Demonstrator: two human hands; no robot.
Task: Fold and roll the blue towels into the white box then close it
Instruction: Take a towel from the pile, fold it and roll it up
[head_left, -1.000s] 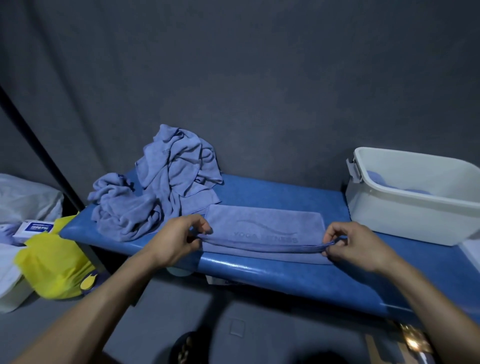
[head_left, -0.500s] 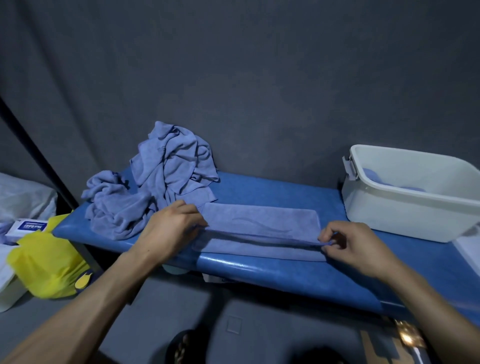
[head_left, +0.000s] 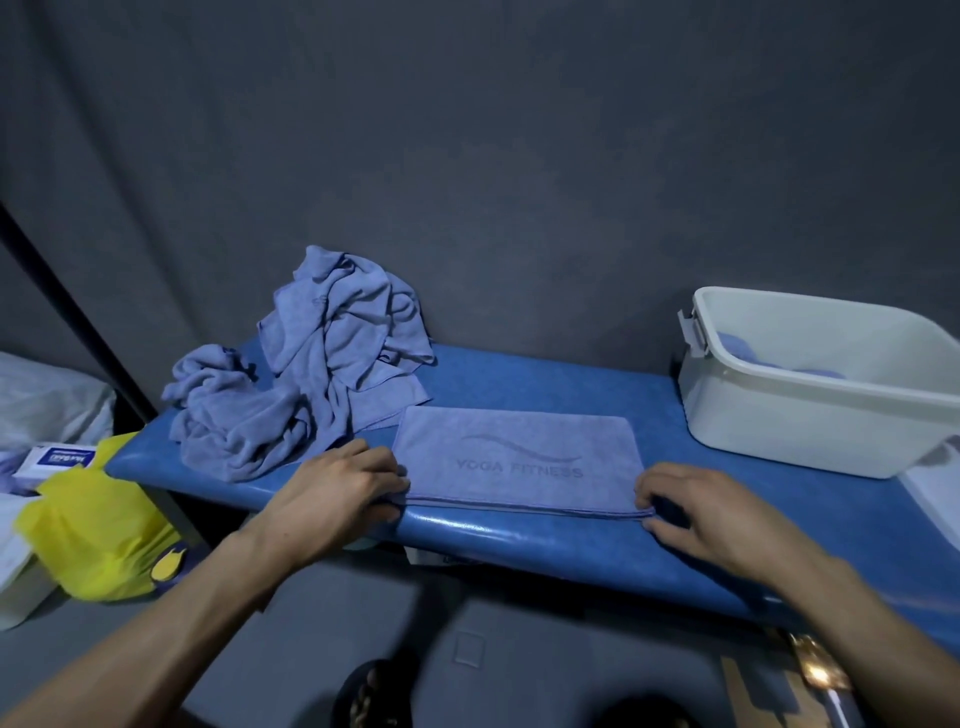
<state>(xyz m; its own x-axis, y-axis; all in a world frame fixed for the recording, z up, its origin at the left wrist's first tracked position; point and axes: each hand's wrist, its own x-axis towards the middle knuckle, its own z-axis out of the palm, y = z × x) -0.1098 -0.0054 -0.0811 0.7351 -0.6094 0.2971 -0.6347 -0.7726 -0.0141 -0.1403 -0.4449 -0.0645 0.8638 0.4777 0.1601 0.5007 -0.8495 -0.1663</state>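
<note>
Two bare hands sit at the near edge of a folded blue towel (head_left: 517, 457) that lies flat on a blue padded bench (head_left: 545, 382), at about 6 o'clock from the middle of the view. The towel's top face carries a faint wavy line and, below it, the words "YOGA FITNESS" in tone-on-tone lettering. The left hand (head_left: 337, 491) is at the towel's near left corner, fingers bent over the layered edge and touching it; whether the thumb pinches the cloth from below cannot be told. The right hand (head_left: 706, 512) is at the near right corner, its fingers curled down onto the edge with the thumb just beneath the stacked layers, apparently pinching them. At 10 o'clock from the folded towel, touching its far left corner, lies a crumpled heap of blue towels (head_left: 306, 379), part of it leaning against the grey fabric backdrop (head_left: 493, 156). At 2 o'clock from the folded towel, well apart from it, stands the white box (head_left: 810, 410), lidless, with a latch on its left end and rounded blue shapes inside, likely rolled towels. Off the bench's left end, at 9 o'clock, are a yellow bag (head_left: 98, 540) and a small white carton (head_left: 54, 460) with a blue label too blurred to read.
</note>
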